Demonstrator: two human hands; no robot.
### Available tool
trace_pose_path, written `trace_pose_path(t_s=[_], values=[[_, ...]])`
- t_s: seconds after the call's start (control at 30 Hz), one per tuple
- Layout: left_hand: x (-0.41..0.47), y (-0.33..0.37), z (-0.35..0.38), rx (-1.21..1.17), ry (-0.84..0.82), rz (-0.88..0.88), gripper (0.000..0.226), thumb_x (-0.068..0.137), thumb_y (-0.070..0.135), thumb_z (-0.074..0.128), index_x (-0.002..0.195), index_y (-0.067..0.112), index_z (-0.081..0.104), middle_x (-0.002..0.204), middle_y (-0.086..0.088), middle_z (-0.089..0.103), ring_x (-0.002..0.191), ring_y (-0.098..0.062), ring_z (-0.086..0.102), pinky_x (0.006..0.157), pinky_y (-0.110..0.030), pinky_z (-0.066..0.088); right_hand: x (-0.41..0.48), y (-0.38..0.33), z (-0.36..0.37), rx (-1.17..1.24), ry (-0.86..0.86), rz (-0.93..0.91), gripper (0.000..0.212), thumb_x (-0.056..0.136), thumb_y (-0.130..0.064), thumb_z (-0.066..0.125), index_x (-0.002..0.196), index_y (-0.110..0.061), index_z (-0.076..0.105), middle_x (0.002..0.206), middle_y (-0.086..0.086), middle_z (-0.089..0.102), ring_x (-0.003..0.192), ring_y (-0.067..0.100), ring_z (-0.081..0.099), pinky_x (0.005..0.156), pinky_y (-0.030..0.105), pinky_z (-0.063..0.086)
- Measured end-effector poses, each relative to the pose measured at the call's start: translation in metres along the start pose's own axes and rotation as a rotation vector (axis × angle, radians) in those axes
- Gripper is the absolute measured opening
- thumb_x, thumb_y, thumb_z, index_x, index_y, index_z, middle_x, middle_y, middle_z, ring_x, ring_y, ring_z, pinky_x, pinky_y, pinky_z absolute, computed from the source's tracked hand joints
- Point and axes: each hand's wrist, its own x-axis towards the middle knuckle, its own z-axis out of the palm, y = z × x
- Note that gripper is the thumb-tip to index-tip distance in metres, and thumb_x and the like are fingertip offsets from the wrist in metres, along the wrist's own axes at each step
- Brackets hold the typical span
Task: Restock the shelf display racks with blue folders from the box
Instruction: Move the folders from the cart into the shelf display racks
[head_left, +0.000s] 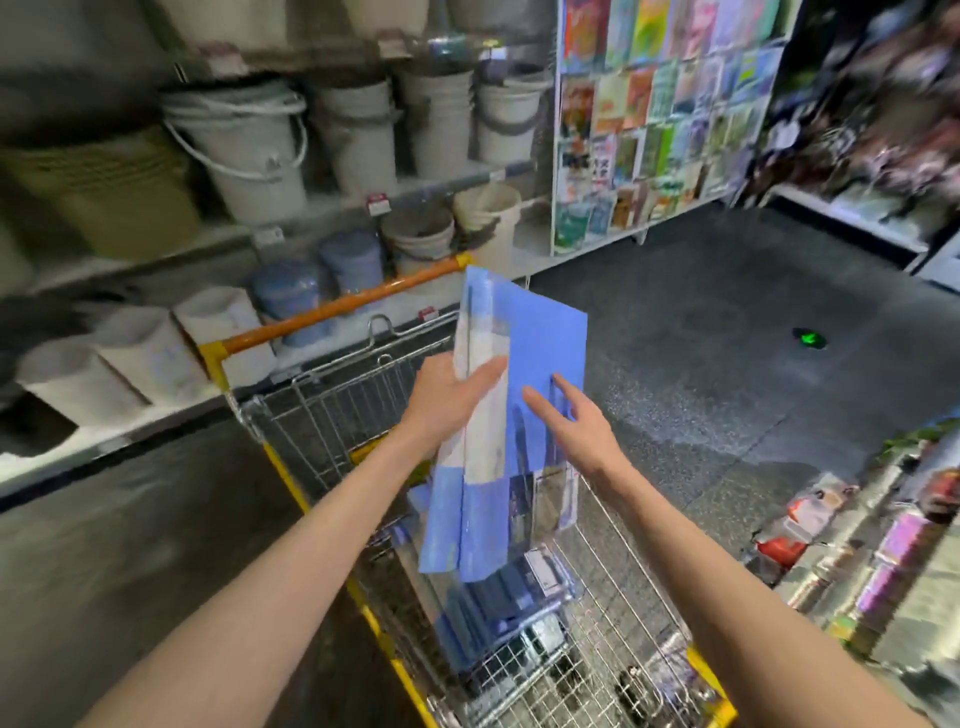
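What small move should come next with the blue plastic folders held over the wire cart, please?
Probably close the right hand on the blue plastic folders: only the left hand grips them, while the right's fingers are straight, holding nothing.

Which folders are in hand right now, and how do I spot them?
Find the wire cart with the orange handle in mid-frame. Just above it the left hand grips upright blue folders, the open right hand at their face. Unlike the folders lying in the cart, these are lifted clear and show a pale glossy strip.
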Motion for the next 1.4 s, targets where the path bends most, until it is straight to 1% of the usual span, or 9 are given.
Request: trace_pose_path(t_s=[0.13, 0.3, 0.43, 0.57, 0.73, 0.87, 1.1, 1.3, 1.4], values=[[-0.016, 0.046, -0.001, -0.038, -0.031, 0.067, 0.020, 0.097, 0.037, 0.066, 0.087, 0.023, 0.076, 0.083, 0.006, 0.077, 0.080, -0.010, 0.070, 0.072, -0.030, 0.056, -0.019, -0.043, -0.012, 0.092, 0.060, -0.168, 0.093, 0.081, -0.055, 0.073, 0.157, -0.029, 0.026, 0.160, -0.019, 0.025, 0.147, 0.003, 0.024, 0.117, 0.027, 0.025], [-0.025, 0.094, -0.001, -0.139, -0.098, 0.101, 0.055, 0.099, 0.056, 0.050, 0.093, 0.007, 0.074, 0.090, -0.012, 0.073, 0.082, -0.020, 0.067, 0.083, -0.043, 0.058, -0.035, -0.089, -0.040, 0.091, 0.058, -0.258, 0.103, 0.073, -0.068, 0.071, 0.157, -0.040, 0.017, 0.163, -0.020, 0.014, 0.152, 0.007, 0.009, 0.123, 0.044, 0.022], [-0.024, 0.123, 0.008, -0.176, -0.140, 0.172, 0.082, 0.070, 0.094, 0.047, 0.095, 0.018, 0.064, 0.086, -0.010, 0.061, 0.082, -0.019, 0.057, 0.078, -0.042, 0.049, -0.043, -0.117, -0.065, 0.089, 0.035, -0.313, 0.114, 0.068, -0.071, 0.069, 0.158, -0.039, 0.008, 0.164, -0.019, 0.007, 0.153, 0.010, 0.005, 0.124, 0.048, 0.019], [-0.025, 0.142, 0.016, -0.211, -0.189, 0.150, 0.082, 0.068, 0.096, 0.047, 0.097, 0.022, 0.065, 0.093, -0.007, 0.059, 0.087, -0.020, 0.056, 0.093, -0.056, 0.051, -0.046, -0.137, -0.081, 0.107, 0.027, -0.325, 0.118, 0.067, -0.069, 0.075, 0.158, -0.040, 0.005, 0.164, -0.020, 0.006, 0.153, 0.009, 0.003, 0.123, 0.050, 0.019], [-0.033, 0.165, 0.017, -0.276, -0.237, 0.175, 0.055, 0.099, 0.065, 0.031, 0.106, 0.032, 0.075, 0.112, 0.005, 0.076, 0.110, -0.014, 0.070, 0.102, -0.045, 0.053, -0.049, -0.152, -0.089, 0.109, 0.081, -0.354, 0.125, 0.058, -0.075, 0.077, 0.156, -0.045, 0.005, 0.165, -0.017, 0.003, 0.153, 0.009, 0.002, 0.122, 0.052, 0.021], [-0.033, 0.173, 0.019, -0.321, -0.264, 0.184, 0.055, 0.098, 0.066, 0.029, 0.109, 0.035, 0.073, 0.113, 0.006, 0.076, 0.111, -0.012, 0.070, 0.103, -0.047, 0.053, -0.051, -0.159, -0.092, 0.133, 0.116, -0.400, 0.122, 0.061, -0.071, 0.079, 0.156, -0.046, 0.007, 0.165, -0.020, 0.003, 0.152, 0.004, 0.002, 0.124, 0.048, 0.018], [-0.032, 0.179, 0.023, -0.334, -0.285, 0.225, 0.064, 0.102, 0.062, 0.028, 0.126, 0.019, 0.069, 0.116, 0.005, 0.075, 0.115, -0.010, 0.067, 0.109, -0.043, 0.048, -0.045, -0.160, -0.103, 0.205, 0.076, -0.454, 0.111, 0.071, -0.057, 0.078, 0.158, -0.037, 0.012, 0.160, -0.026, 0.013, 0.139, -0.011, 0.016, 0.110, 0.020, 0.022], [-0.026, 0.184, 0.024, -0.379, -0.443, 0.253, 0.054, 0.104, 0.052, 0.029, 0.113, 0.021, 0.072, 0.114, 0.000, 0.075, 0.110, -0.015, 0.071, 0.093, -0.029, 0.057, -0.040, -0.160, -0.111, 0.289, -0.022, -0.435, 0.111, 0.064, -0.079, 0.072, 0.155, -0.036, 0.025, 0.154, -0.019, 0.041, 0.142, 0.003, 0.036, 0.120, 0.046, 0.024], [-0.025, 0.186, 0.023, -0.400, -0.474, 0.278, 0.053, 0.103, 0.052, 0.029, 0.118, 0.021, 0.070, 0.120, 0.000, 0.073, 0.115, -0.014, 0.068, 0.098, -0.027, 0.054, -0.039, -0.160, -0.113, 0.299, -0.016, -0.438, 0.114, 0.063, -0.076, 0.072, 0.157, -0.036, 0.021, 0.153, -0.021, 0.040, 0.142, -0.001, 0.034, 0.120, 0.042, 0.023]])
